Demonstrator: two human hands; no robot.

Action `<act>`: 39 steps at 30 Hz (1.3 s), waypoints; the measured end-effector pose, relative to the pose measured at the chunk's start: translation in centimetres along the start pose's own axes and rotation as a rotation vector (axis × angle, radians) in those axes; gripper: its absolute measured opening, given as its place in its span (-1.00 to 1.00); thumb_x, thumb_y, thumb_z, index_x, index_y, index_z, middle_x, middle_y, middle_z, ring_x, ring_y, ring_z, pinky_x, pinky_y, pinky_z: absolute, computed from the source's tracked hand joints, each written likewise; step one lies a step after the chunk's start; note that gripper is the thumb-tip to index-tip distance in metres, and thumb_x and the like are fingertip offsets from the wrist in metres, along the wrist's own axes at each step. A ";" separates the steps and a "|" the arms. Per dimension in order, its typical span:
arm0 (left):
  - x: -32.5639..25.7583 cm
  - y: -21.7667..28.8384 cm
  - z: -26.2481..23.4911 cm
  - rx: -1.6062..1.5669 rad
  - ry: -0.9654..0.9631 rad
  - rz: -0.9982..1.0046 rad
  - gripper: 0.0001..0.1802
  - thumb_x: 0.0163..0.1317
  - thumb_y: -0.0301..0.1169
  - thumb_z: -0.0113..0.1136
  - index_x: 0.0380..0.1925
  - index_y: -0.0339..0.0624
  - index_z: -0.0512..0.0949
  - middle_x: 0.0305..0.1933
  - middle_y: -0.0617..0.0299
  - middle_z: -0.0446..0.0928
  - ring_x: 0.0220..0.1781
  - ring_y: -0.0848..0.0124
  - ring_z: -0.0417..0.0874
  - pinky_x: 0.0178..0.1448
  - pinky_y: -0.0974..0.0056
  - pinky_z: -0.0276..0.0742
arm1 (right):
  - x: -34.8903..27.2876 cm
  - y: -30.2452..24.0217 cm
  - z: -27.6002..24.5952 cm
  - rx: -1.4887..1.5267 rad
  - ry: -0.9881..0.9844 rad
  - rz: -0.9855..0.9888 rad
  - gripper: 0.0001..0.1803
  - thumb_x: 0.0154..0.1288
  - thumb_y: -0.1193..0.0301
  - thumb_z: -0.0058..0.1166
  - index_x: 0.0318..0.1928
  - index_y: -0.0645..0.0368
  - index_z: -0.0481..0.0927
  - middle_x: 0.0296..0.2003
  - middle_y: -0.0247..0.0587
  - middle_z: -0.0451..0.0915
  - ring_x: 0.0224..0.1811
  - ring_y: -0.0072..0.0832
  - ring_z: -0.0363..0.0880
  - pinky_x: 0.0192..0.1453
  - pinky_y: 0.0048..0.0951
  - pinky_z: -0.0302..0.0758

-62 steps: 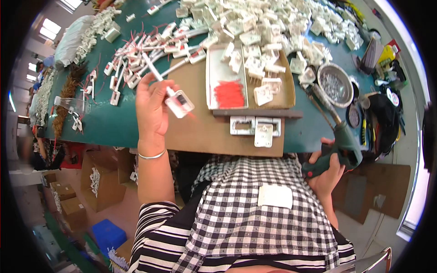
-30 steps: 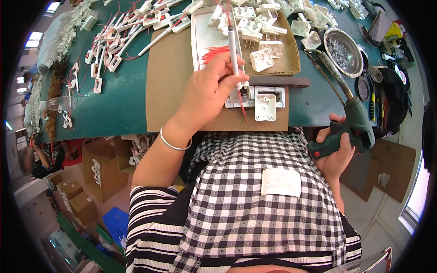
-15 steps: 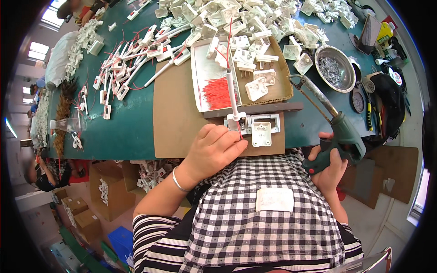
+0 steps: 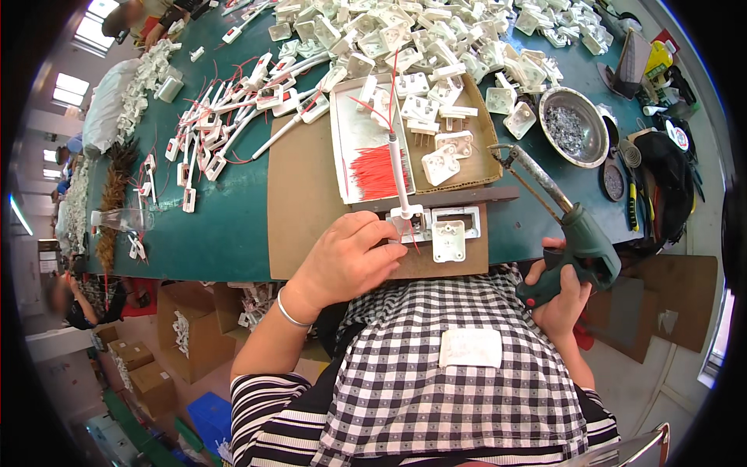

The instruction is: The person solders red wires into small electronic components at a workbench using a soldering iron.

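The fingers of my left hand (image 4: 348,257) are curled closed at the near left side of a white plastic housing (image 4: 418,226); their tips partly hide it. From the housing a white tube (image 4: 398,175) points away from me, with thin red wires coming out of its far end. Another red wire hangs out beside my fingertips. A square white cover (image 4: 449,241) with a small post lies just right of the housing, in front of a white rectangular frame (image 4: 469,218). My right hand (image 4: 562,300) grips a green soldering gun (image 4: 589,243), its metal tip pointing up and left, apart from the housing.
Behind the work spot, a brown bar (image 4: 467,196) crosses the cardboard mat (image 4: 299,210). Beyond it stand a white tray (image 4: 342,175) of cut red wires and a cardboard tray (image 4: 490,167) of plug parts. White housings pile up farther back. A metal bowl (image 4: 597,152) sits right.
My left hand has drawn slightly left and its fingers have curled in more, away from the wire end. The soldering gun stays in my right hand, shifted a little left.
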State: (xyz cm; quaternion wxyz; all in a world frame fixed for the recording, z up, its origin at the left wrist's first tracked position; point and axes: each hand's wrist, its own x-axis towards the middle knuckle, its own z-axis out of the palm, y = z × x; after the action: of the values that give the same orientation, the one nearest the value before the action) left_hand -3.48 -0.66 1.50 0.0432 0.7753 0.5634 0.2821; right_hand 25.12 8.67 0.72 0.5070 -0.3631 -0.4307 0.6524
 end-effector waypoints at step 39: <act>1.6 2.1 2.5 -0.260 0.301 -0.481 -0.87 -0.20 -0.61 0.18 -0.62 -0.23 0.43 -0.19 0.10 0.42 -0.12 0.16 0.43 -0.02 0.18 0.37 | -1.0 -2.1 -2.6 -0.674 -0.591 -0.059 -0.79 0.13 0.50 0.03 -0.19 0.25 0.56 -0.39 -0.18 0.60 -0.32 -0.37 0.59 -0.16 -0.39 0.47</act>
State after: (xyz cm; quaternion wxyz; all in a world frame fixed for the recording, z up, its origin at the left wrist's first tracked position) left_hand -0.19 0.67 0.88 0.1234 0.5571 0.6901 0.4452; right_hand 28.44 8.43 1.74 0.2340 -0.2935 -0.7556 0.5368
